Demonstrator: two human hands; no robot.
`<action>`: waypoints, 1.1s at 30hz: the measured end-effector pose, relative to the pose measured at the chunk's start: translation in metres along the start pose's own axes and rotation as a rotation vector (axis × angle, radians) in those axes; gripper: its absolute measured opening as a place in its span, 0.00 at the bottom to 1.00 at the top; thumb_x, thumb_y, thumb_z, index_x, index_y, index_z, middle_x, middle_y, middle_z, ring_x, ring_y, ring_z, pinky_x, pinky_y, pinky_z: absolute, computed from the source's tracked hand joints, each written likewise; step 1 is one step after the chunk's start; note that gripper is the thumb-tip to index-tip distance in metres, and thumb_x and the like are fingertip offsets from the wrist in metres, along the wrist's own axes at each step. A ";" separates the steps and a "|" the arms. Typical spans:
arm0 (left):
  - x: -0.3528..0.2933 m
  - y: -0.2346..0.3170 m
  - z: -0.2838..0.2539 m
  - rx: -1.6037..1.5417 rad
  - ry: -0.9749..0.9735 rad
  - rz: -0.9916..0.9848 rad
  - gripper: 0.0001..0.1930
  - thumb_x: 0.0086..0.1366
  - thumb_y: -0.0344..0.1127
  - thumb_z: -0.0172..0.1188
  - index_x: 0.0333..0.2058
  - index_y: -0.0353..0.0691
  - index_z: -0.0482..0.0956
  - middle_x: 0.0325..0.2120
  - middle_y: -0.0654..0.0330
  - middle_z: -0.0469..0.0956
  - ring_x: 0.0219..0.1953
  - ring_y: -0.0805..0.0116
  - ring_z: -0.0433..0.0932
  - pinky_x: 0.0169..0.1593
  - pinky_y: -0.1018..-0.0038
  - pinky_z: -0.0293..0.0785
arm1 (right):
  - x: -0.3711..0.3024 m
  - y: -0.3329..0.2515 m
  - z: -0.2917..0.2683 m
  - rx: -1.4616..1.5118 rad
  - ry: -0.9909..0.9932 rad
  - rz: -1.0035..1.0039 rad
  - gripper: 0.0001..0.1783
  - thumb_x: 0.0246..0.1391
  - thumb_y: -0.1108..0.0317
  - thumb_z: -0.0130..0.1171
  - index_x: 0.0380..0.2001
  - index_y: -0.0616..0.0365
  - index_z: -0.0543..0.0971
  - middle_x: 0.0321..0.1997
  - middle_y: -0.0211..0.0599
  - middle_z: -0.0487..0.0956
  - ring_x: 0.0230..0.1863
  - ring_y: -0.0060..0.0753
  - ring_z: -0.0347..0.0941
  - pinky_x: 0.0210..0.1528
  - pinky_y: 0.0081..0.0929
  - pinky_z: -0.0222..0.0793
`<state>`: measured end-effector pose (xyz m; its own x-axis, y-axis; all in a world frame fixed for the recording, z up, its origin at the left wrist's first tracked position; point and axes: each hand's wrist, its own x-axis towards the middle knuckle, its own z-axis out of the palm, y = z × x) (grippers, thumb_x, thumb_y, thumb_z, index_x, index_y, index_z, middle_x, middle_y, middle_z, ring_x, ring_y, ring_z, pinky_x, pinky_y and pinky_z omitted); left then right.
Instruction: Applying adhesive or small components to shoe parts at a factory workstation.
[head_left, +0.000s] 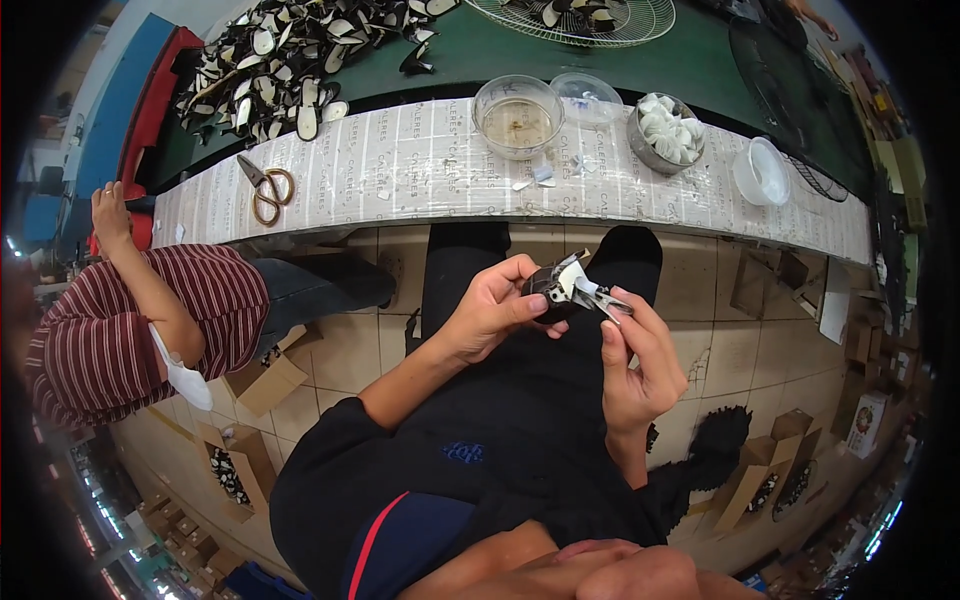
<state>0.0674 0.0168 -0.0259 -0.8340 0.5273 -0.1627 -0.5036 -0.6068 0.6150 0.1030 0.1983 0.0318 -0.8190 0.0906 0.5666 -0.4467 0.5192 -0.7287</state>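
Observation:
My left hand (492, 312) grips a small black shoe (542, 292) with a pale inside, held above my lap. The fingers of my right hand (642, 368) pinch a slim metal tool that looks like tweezers (604, 300). Its tip meets a white piece (574, 277) at the shoe's opening; whether that piece is loose or part of the shoe I cannot tell. On the covered bench edge (400, 165) ahead are a clear bowl (482, 125) with a little brownish liquid and a metal bowl (648, 155) of white wads.
Scissors (266, 192) lie at the bench's left. A heap of black-and-white shoes (300, 60) covers the far left of the green surface (440, 65). A wire basket (600, 38) stands beyond the bowls, a white tub (742, 172) at right. A person in a striped shirt (150, 310) is at my left.

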 end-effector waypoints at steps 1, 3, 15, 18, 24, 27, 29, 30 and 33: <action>0.000 -0.001 -0.001 0.000 0.001 0.000 0.11 0.63 0.32 0.61 0.39 0.36 0.69 0.37 0.54 0.77 0.37 0.63 0.82 0.42 0.68 0.81 | 0.000 -0.001 0.001 0.001 -0.001 0.000 0.09 0.47 0.80 0.66 0.34 0.70 0.80 0.38 0.53 0.82 0.35 0.39 0.81 0.35 0.25 0.77; 0.000 -0.002 -0.003 0.004 -0.005 0.005 0.10 0.64 0.32 0.61 0.38 0.37 0.68 0.37 0.54 0.78 0.37 0.63 0.82 0.42 0.67 0.81 | -0.001 -0.003 0.002 0.007 -0.017 0.011 0.09 0.46 0.80 0.66 0.34 0.70 0.80 0.38 0.52 0.82 0.35 0.40 0.81 0.36 0.26 0.77; -0.001 -0.001 -0.002 0.020 0.032 0.034 0.09 0.64 0.31 0.60 0.37 0.37 0.68 0.36 0.55 0.77 0.36 0.63 0.82 0.41 0.68 0.82 | -0.007 0.000 0.005 -0.114 -0.013 0.002 0.10 0.44 0.81 0.67 0.33 0.70 0.80 0.38 0.52 0.82 0.34 0.41 0.81 0.36 0.26 0.77; -0.001 0.000 0.001 0.030 0.063 0.017 0.09 0.64 0.31 0.59 0.37 0.37 0.68 0.36 0.55 0.77 0.36 0.63 0.82 0.41 0.68 0.82 | -0.006 0.001 0.004 -0.134 0.006 0.026 0.09 0.45 0.82 0.66 0.33 0.71 0.80 0.39 0.53 0.81 0.35 0.42 0.81 0.37 0.28 0.77; -0.002 -0.002 -0.002 0.059 0.060 0.022 0.11 0.64 0.35 0.61 0.36 0.40 0.67 0.37 0.51 0.78 0.37 0.61 0.81 0.39 0.68 0.81 | -0.006 -0.001 0.002 -0.150 0.048 0.014 0.09 0.46 0.82 0.66 0.33 0.71 0.80 0.39 0.53 0.81 0.35 0.42 0.81 0.37 0.28 0.77; -0.001 -0.004 -0.004 0.058 0.039 0.035 0.11 0.64 0.35 0.60 0.36 0.40 0.67 0.38 0.50 0.78 0.37 0.61 0.81 0.39 0.68 0.81 | -0.007 -0.001 0.003 -0.092 -0.032 -0.022 0.11 0.44 0.80 0.68 0.33 0.69 0.81 0.38 0.51 0.82 0.34 0.41 0.81 0.36 0.27 0.77; -0.001 -0.003 -0.002 0.061 0.044 0.032 0.11 0.64 0.35 0.60 0.36 0.40 0.67 0.38 0.50 0.78 0.37 0.61 0.81 0.38 0.68 0.81 | -0.006 0.000 0.003 -0.107 -0.045 -0.032 0.10 0.44 0.80 0.67 0.33 0.69 0.81 0.38 0.51 0.82 0.34 0.40 0.81 0.35 0.27 0.77; -0.002 -0.003 -0.001 0.063 0.050 0.030 0.11 0.64 0.36 0.60 0.36 0.40 0.67 0.39 0.49 0.78 0.36 0.62 0.81 0.38 0.68 0.81 | -0.006 0.001 0.003 -0.107 -0.044 -0.031 0.10 0.44 0.80 0.67 0.33 0.69 0.81 0.38 0.51 0.82 0.34 0.40 0.81 0.35 0.27 0.77; -0.002 -0.002 0.000 0.071 0.058 0.020 0.11 0.64 0.36 0.61 0.36 0.41 0.67 0.38 0.48 0.79 0.36 0.62 0.81 0.38 0.68 0.81 | -0.005 0.004 0.001 -0.151 0.002 0.004 0.09 0.45 0.81 0.66 0.33 0.69 0.81 0.38 0.51 0.82 0.34 0.41 0.81 0.35 0.27 0.77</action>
<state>0.0703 0.0171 -0.0273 -0.8565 0.4785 -0.1932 -0.4712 -0.5724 0.6711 0.1053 0.1988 0.0258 -0.8200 0.0946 0.5645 -0.3836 0.6411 -0.6647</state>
